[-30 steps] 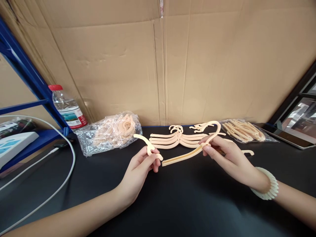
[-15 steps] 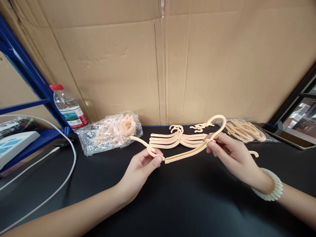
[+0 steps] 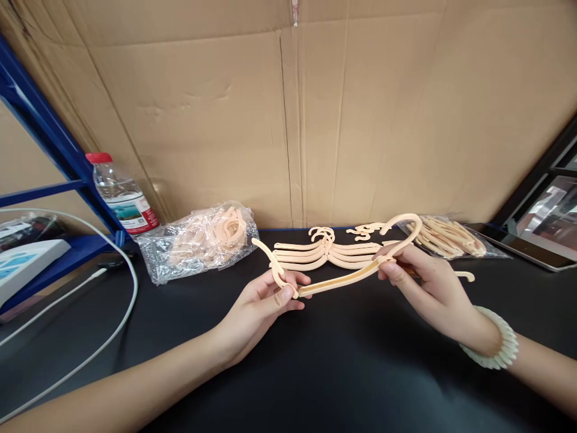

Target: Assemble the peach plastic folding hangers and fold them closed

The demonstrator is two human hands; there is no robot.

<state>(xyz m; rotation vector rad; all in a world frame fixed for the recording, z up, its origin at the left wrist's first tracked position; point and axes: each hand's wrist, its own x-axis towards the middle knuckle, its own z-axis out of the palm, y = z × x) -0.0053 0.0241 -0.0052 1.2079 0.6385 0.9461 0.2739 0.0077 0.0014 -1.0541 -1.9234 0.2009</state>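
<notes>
Between the thumb and fingers of my left hand is a small curved peach plastic hook piece, its free tail pointing up and left. My right hand grips a peach plastic clothes hanger just below its hook; one arm of it slopes down to the left. The arm's tip meets the hook piece at my left fingertips; whether the two are joined I cannot tell. Behind lie several stacked hangers, hooks toward the cardboard. A few loose hook pieces rest to their right.
At the left, a clear plastic bag holds more peach pieces, beside a water bottle. Another bag with hanger parts is at the right, near a tablet-like device. A white cable loops over the black table. Cardboard stands behind.
The hook piece in my left hand has tilted more upright and met the hanger arm's tip, closing a small gap. My left fingers reach under the tip. The hanger's hook shifted slightly right.
</notes>
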